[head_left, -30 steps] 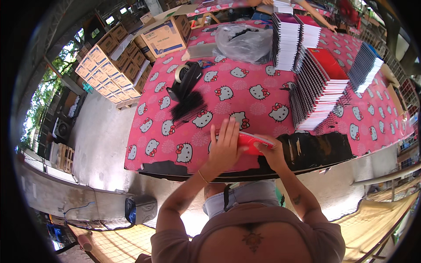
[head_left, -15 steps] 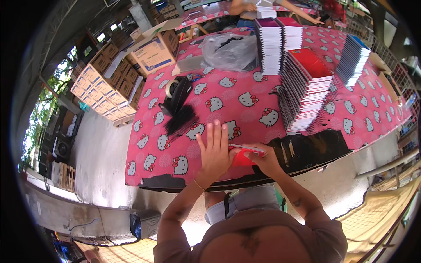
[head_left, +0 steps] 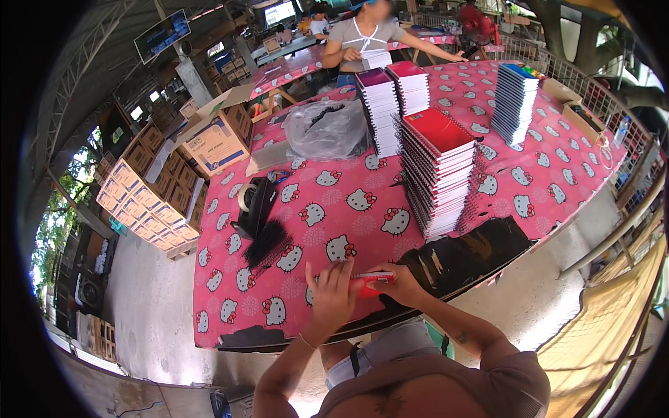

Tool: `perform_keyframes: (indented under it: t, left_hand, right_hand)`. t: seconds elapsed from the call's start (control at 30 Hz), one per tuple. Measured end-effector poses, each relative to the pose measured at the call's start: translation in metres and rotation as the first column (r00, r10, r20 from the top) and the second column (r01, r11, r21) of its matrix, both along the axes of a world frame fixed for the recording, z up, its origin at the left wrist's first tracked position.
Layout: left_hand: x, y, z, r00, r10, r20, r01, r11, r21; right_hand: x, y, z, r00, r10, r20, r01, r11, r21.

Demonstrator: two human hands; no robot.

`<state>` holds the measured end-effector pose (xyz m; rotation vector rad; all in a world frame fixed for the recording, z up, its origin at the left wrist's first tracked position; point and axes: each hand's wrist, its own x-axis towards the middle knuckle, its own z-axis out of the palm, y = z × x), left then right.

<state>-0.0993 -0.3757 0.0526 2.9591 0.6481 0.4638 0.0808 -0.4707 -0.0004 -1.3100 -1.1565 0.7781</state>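
Observation:
A red-covered notebook (head_left: 364,286), small in view, is held at the near edge of the table. My right hand (head_left: 402,285) is closed on its right end, the thumb across the cover. My left hand (head_left: 330,298) is at its left end, fingers stretched and somewhat apart; whether the thumb presses on the notebook is hard to see. Just beyond, to the right, rises a tall stack of red spiral notebooks (head_left: 437,167). A black tape dispenser (head_left: 256,207) lies to the left, with a bundle of black bristle-like strands (head_left: 268,244) by it.
More notebook piles stand farther back: purple (head_left: 378,115), magenta-red (head_left: 411,90) and blue (head_left: 514,104). A clear plastic bag (head_left: 326,131) lies mid-table. Cartons (head_left: 212,143) stand at the left. Across the pink table (head_left: 313,191) a person (head_left: 366,38) holds white paper blocks. A worn black patch (head_left: 463,258) covers the near edge.
My view has tilted up, so the person across the table shows more fully. The fingers of my left hand are less straight. My right hand still holds the notebook.

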Motion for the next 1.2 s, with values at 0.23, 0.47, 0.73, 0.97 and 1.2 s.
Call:
perform_keyframes:
  t: [0.23, 0.47, 0.73, 0.97, 1.2]
  left_hand:
    - [0.002, -0.005, -0.018, 0.996, -0.042, -0.076, 0.052, 0.990, 0.131]
    - [0.022, 0.004, -0.006, 0.979, 0.129, 0.160, -0.162, 0.962, 0.219]
    - [0.025, -0.005, 0.002, 0.989, 0.028, 0.144, -0.055, 0.981, 0.187]
    - [0.027, -0.008, -0.013, 0.982, 0.006, 0.189, -0.040, 0.984, 0.176]
    - [0.020, -0.032, -0.046, 0.996, -0.031, 0.078, 0.026, 0.997, 0.068]
  right_hand:
    - [0.003, -0.008, -0.026, 0.981, 0.194, 0.003, -0.193, 0.978, -0.079]
    - [-0.009, -0.003, -0.003, 0.987, 0.156, 0.030, -0.158, 0.984, 0.083]
    - [-0.005, -0.001, 0.002, 0.980, 0.144, -0.133, -0.147, 0.989, -0.009]
    - [-0.007, 0.002, 0.000, 0.995, 0.080, 0.056, -0.084, 0.994, 0.075]
    - [0.004, 0.002, -0.032, 0.997, 0.076, -0.004, -0.076, 0.997, -0.012]
